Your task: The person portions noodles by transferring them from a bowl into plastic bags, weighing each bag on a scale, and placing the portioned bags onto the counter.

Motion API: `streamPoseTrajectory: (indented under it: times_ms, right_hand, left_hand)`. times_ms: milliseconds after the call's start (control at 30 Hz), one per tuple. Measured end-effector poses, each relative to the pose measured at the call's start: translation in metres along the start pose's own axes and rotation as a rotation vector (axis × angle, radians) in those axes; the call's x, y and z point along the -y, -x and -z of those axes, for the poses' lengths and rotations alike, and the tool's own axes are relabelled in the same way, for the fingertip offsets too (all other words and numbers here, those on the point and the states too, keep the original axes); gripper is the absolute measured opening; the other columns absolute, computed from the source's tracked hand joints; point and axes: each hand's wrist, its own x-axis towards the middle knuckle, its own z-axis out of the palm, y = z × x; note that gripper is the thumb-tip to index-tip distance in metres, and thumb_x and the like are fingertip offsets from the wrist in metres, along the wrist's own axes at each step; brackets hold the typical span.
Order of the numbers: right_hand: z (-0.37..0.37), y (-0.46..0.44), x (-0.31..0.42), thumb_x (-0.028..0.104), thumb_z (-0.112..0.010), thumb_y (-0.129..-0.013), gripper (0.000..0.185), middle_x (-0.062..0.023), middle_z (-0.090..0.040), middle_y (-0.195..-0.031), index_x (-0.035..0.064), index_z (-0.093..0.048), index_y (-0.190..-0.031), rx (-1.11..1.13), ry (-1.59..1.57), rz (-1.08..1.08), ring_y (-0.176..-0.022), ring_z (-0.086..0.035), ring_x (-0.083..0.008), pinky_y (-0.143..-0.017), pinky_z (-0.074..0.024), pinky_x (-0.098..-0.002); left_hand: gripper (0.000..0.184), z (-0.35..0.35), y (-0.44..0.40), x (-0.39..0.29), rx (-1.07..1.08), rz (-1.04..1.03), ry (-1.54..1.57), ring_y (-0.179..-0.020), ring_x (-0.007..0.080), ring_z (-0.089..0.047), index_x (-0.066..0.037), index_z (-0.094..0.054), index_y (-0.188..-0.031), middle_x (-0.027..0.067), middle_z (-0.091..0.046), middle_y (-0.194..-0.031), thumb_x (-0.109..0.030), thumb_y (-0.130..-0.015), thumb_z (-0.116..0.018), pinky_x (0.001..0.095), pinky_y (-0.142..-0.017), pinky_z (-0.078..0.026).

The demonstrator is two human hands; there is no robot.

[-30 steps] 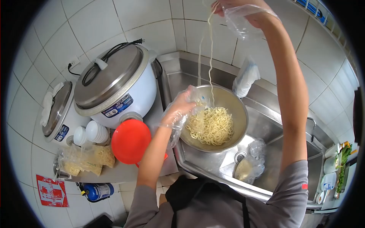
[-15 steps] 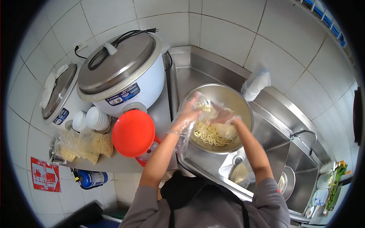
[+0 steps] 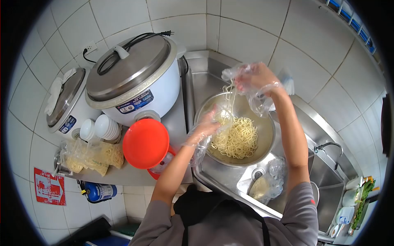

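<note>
Pale yellow noodles (image 3: 240, 139), thin and curly, mostly in a tangled heap

1 head-worn camera; looks forward and down; near above the metal bowl (image 3: 265, 135)

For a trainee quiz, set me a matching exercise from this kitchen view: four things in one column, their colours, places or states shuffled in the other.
1. Noodle heap
2. Right hand
3. Small white bowls
4. Fire extinguisher

A. Stacked beside a rice cooker
B. In the metal bowl
C. Blue
D. Raised near the metal bowl's far rim

Pairs: 1-B, 2-D, 3-A, 4-C
</note>
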Motion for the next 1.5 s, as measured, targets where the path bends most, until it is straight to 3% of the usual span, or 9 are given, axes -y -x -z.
streamPoseTrajectory:
  times_ms: [300, 367, 567, 700, 833, 900, 1033, 1300, 1500]
  right_hand:
    - [-0.062, -0.018, -0.056, 0.024, -0.060, -0.070, 0.026, -0.0105, -0.066, -0.069, 0.0126, -0.069, -0.092, 0.195, 0.729, 0.233, -0.064, -0.062, -0.0194, -0.065, -0.0487, -0.0313]
    - [-0.070, -0.007, -0.075, 0.033, -0.064, -0.073, 0.039, -0.0196, -0.065, -0.091, 0.0050, -0.066, -0.099, 0.217, 0.458, -0.158, -0.084, -0.063, -0.0261, -0.077, -0.0482, -0.0350]
    - [-0.108, 0.043, -0.213, 0.037, -0.072, -0.064, 0.072, -0.0180, -0.059, -0.111, -0.0004, -0.050, -0.121, 0.105, 0.571, 0.073, -0.096, -0.059, -0.0274, -0.087, -0.0438, -0.0337]
    - [-0.118, 0.027, -0.245, 0.038, -0.071, -0.065, 0.058, -0.0198, -0.062, -0.101, 0.0027, -0.058, -0.109, 0.314, 0.481, -0.061, -0.097, -0.058, -0.0288, -0.088, -0.0421, -0.0385]
    - [-0.071, 0.025, -0.160, 0.035, -0.061, -0.071, 0.036, -0.0173, -0.063, -0.087, 0.0038, -0.064, -0.088, 0.384, 0.709, -0.139, -0.088, -0.059, -0.0304, -0.081, -0.0439, -0.0401]
    - [-0.044, 0.016, -0.141, 0.031, -0.055, -0.072, 0.030, -0.0128, -0.065, -0.078, 0.0057, -0.065, -0.085, 0.404, 0.836, 0.137, -0.077, -0.062, -0.0288, -0.070, -0.0481, -0.0380]
    - [-0.002, 0.013, -0.039, 0.016, -0.057, -0.074, 0.016, -0.0069, -0.062, -0.061, 0.0033, -0.064, -0.081, 0.060, 0.322, 0.072, -0.054, -0.057, -0.0145, -0.053, -0.0471, -0.0287]
    - [0.025, -0.005, 0.070, 0.004, -0.058, -0.073, 0.016, -0.0070, -0.061, -0.063, -0.0043, -0.062, -0.086, -0.037, 0.261, 0.179, -0.056, -0.059, -0.0099, -0.051, -0.0469, -0.0224]
    - [-0.001, -0.009, 0.070, 0.002, -0.058, -0.073, 0.013, -0.0073, -0.061, -0.063, -0.0017, -0.063, -0.084, -0.105, 0.383, 0.184, -0.056, -0.059, -0.0105, -0.050, -0.0465, -0.0245]
  left_hand:
    - [0.071, 0.002, 0.002, 0.006, -0.036, 0.050, 0.039, -0.059, 0.0067, -0.048, -0.006, -0.023, -0.141, 0.0057, -0.060, -0.094, 0.001, -0.075, -0.050, 0.0224, -0.055, -0.043]
    - [0.070, 0.004, 0.005, 0.006, -0.050, 0.067, 0.106, -0.058, 0.0066, -0.048, -0.007, -0.025, -0.141, 0.0063, -0.060, -0.097, 0.001, -0.075, -0.050, 0.0226, -0.054, -0.043]
    - [0.063, 0.005, 0.006, 0.013, 0.011, -0.036, 0.019, -0.056, 0.0068, -0.047, -0.011, -0.035, -0.137, 0.0070, -0.060, -0.099, -0.001, -0.076, -0.048, 0.0228, -0.053, -0.042]
    - [0.061, 0.003, 0.013, -0.001, 0.034, 0.030, -0.040, -0.055, 0.0068, -0.045, -0.012, -0.038, -0.136, 0.0074, -0.060, -0.099, -0.001, -0.077, -0.048, 0.0235, -0.052, -0.042]
    - [0.062, 0.013, 0.008, 0.015, -0.008, 0.010, -0.095, -0.054, 0.0079, -0.046, -0.011, -0.038, -0.136, 0.0085, -0.059, -0.102, -0.001, -0.076, -0.048, 0.0243, -0.053, -0.043]
    - [0.062, 0.013, 0.004, 0.021, -0.043, -0.012, -0.102, -0.054, 0.0084, -0.046, -0.011, -0.038, -0.136, 0.0095, -0.059, -0.106, -0.001, -0.075, -0.048, 0.0246, -0.054, -0.044]
    - [0.064, 0.008, 0.001, 0.019, -0.012, 0.035, -0.163, -0.056, 0.0095, -0.049, -0.011, -0.036, -0.137, 0.0118, -0.054, -0.122, -0.001, -0.075, -0.049, 0.0250, -0.056, -0.045]
    - [0.067, 0.002, 0.006, -0.004, 0.005, 0.080, -0.123, -0.057, 0.0108, -0.052, -0.012, -0.032, -0.138, 0.0135, -0.046, -0.132, -0.002, -0.075, -0.050, 0.0266, -0.057, -0.047]
    - [0.063, 0.002, 0.006, -0.001, -0.016, 0.105, -0.074, -0.061, 0.0098, -0.052, -0.011, -0.035, -0.137, 0.0116, -0.058, -0.110, -0.004, -0.077, -0.050, 0.0262, -0.058, -0.046]
